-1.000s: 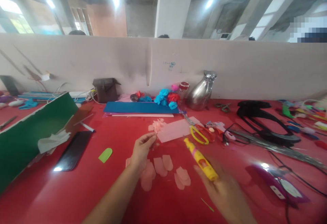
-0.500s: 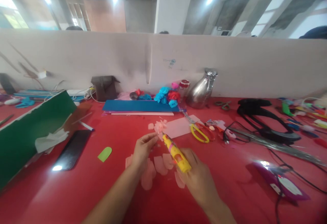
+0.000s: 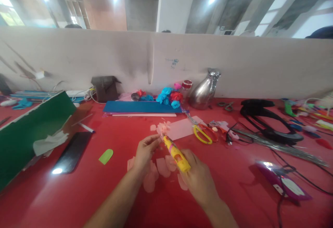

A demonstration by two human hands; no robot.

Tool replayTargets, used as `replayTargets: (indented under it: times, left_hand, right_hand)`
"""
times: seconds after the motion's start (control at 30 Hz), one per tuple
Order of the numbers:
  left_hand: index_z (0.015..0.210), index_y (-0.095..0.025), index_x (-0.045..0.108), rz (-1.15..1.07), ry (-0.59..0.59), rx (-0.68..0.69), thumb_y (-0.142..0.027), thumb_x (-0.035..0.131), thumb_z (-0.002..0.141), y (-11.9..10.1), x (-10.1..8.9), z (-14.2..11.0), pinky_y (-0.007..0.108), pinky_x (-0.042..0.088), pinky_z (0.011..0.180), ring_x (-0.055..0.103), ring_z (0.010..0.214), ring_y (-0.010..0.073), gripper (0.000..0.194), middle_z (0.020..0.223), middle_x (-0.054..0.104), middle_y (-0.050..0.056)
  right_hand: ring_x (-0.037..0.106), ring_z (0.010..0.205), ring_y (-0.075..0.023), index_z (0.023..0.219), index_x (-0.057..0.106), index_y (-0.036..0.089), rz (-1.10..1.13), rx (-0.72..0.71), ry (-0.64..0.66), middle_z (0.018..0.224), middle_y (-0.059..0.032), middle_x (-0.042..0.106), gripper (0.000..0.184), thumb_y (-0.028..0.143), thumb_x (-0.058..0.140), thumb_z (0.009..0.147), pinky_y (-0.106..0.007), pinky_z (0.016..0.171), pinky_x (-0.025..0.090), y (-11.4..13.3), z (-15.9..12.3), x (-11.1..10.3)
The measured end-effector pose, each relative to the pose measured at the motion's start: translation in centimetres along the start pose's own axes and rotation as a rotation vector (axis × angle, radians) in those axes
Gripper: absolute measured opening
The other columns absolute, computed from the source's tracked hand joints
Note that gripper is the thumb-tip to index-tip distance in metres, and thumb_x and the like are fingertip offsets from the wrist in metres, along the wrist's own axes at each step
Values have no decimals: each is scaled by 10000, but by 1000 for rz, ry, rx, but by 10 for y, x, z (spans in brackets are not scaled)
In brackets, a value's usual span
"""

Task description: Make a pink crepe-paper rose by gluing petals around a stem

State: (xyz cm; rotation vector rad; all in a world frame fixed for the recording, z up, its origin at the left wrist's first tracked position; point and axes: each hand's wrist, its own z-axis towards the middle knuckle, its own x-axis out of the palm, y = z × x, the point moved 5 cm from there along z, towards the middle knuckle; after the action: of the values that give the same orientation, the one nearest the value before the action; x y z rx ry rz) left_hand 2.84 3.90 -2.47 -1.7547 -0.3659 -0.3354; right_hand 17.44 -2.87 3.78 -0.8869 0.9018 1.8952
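Pinched between the thumb and fingers of my left hand (image 3: 146, 151) is a pink paper flower (image 3: 163, 128). My right hand (image 3: 200, 176) is wrapped round a yellow glue gun (image 3: 176, 153) with a pink band, its body slanting up to the left. The gun's tip meets or nearly meets the flower; actual contact is too blurred to tell. Loose pink paper petals (image 3: 162, 167) lie on the red table below and between my hands, some partly hidden by them. A pink paper sheet (image 3: 183, 129) lies behind the flower, and a small pink piece (image 3: 153, 127) left of it.
Yellow-and-red-handled scissors (image 3: 202, 135) lie right of the sheet. Behind stand a blue board (image 3: 140, 107), paper flowers (image 3: 166, 96) and a metal jug (image 3: 205, 91). A phone (image 3: 73, 151) and green petal shape (image 3: 105, 156) lie left; a purple corded device (image 3: 283, 183) right.
The glue gun and my right hand have shifted slightly left and up, bringing the tip closer to the flower. My left hand stays nearly still; the view has tilted a little.
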Motion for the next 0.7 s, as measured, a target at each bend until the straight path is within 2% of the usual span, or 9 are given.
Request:
replayTargets:
  times: [0.4,0.7]
  left_hand:
    - [881,-147,718,-22,-26,-17,-310,758,577,-5,2,-4,192,303,483,490,499,58,347,690,658,36]
    - [863,-143,717,-21,-41,-13,-319,762,563,-4,0,-3,188,269,461,383,447,32,351,589,587,-10]
  right_hand:
    - [587,563,-150,826,427,217,-16,8,29,659,4,576,101,245,375,908,-237,448,336,1,-1,1]
    - [565,535,-152,828,442,214,-54,-17,-19,642,4,562,65,182,394,856,-239,417,296,2,0,-5]
